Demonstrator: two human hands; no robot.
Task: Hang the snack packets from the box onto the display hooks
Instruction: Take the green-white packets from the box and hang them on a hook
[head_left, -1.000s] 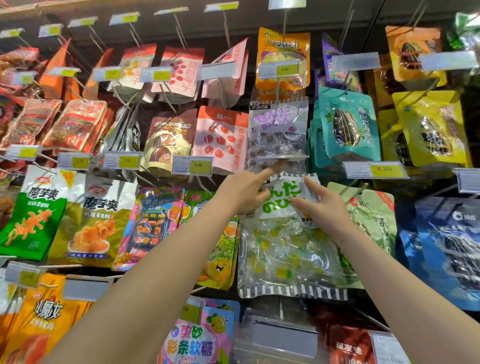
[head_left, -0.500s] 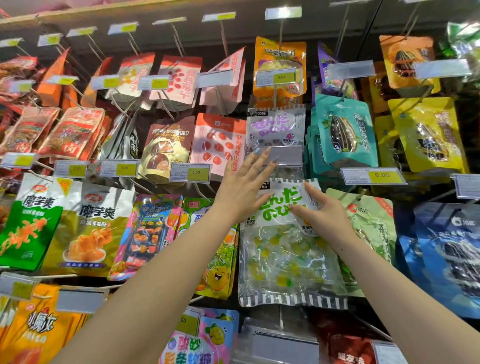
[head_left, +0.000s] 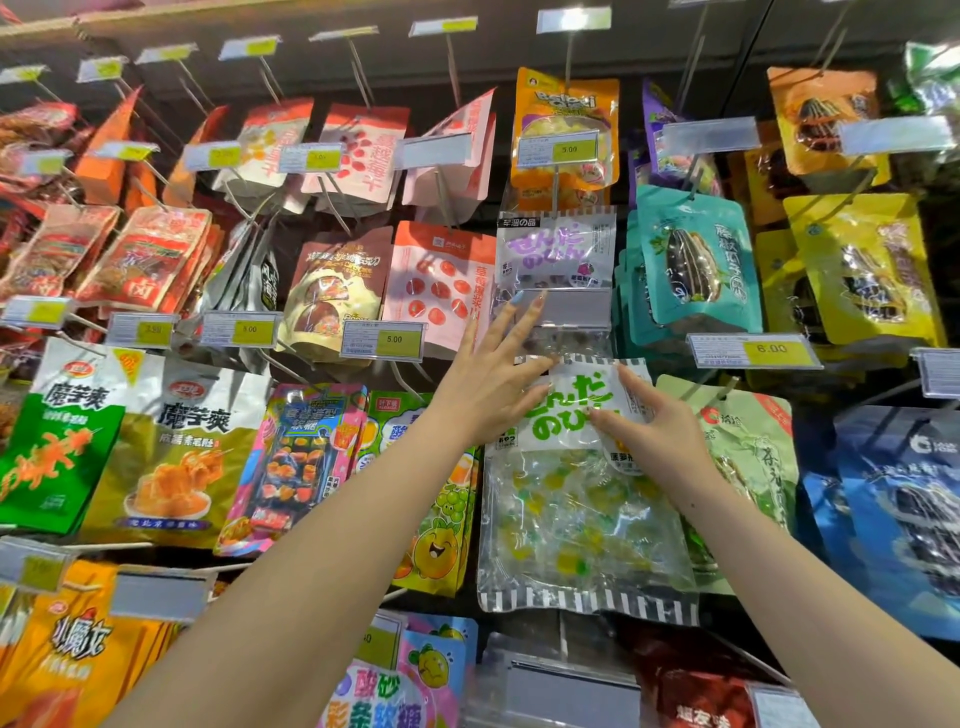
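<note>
Spreading flat, fingers straight, the left hand (head_left: 488, 387) touches the top of a candy packet (head_left: 571, 519); the right hand (head_left: 665, 436) rests near-straight fingers on its label.

Top-left corner of the candy packet (head_left: 571, 519) behind the left hand (head_left: 488, 384)

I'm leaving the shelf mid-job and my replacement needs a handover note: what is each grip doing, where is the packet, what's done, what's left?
Left grip: open, fingers straight, fingertips at the blank tag holder.
Right grip: on the header of the green-lettered candy packet; whether it pinches or presses, cannot tell.
Packet: up against the display, just below that holder.
Done: packet brought to its spot; hook through the hole is not visible.
Left: confirm it hangs, let go. The box is out of view.
</note>
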